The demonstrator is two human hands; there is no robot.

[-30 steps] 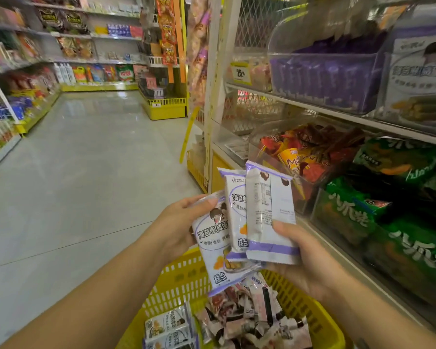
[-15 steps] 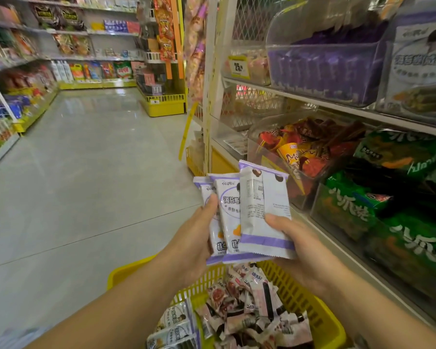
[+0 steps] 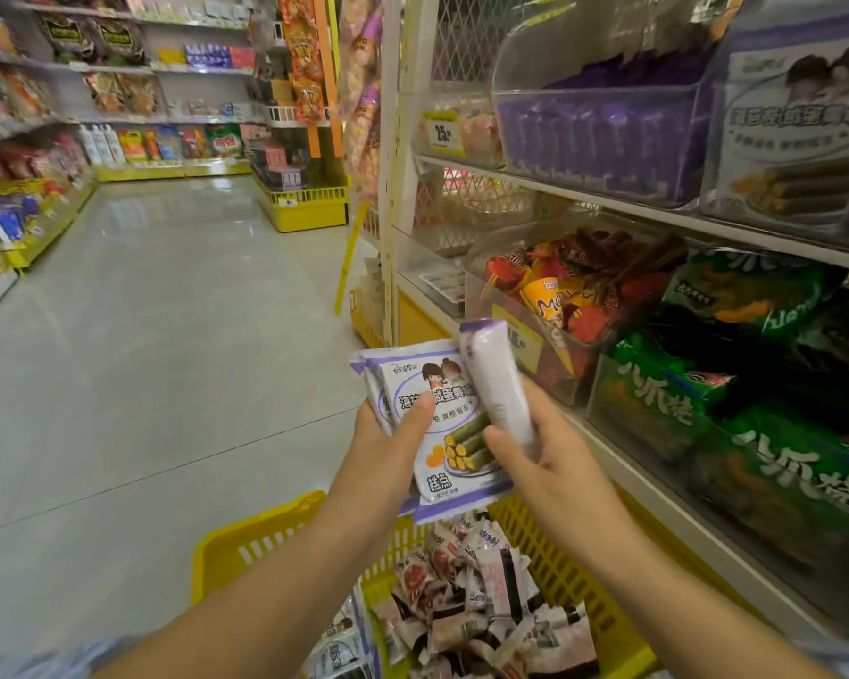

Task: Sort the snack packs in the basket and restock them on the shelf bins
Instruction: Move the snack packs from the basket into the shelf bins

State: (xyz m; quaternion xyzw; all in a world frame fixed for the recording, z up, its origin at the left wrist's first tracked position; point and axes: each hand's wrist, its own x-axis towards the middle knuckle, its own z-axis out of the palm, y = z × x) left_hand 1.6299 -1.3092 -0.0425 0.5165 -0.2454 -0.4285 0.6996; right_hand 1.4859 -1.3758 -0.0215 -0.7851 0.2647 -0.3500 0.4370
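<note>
Shelving [image 3: 574, 188] fills the right side. Its upper shelf carries a clear bin of purple packs [image 3: 599, 134], and just beside that, toward the right edge, a second clear bin [image 3: 795, 139] with a purple-and-white pack design on its front. On the lower shelf a clear bin of red and orange snacks [image 3: 559, 296] sits next to green bags [image 3: 765, 463].

Below the hands is a yellow basket [image 3: 246, 546] holding a heap of small pink-and-white packs [image 3: 471, 595]. More purple-and-white packs [image 3: 339, 649] lie near its left wall.

Above the basket's far rim, the left hand [image 3: 388, 453] grips a fanned stack of seaweed roll packs [image 3: 442, 433], thumb across the front pack and fingers behind. The right hand [image 3: 545, 463] has its fingers curled round a single pack [image 3: 496, 379], held edge-on and touching the stack's right edge.
</note>
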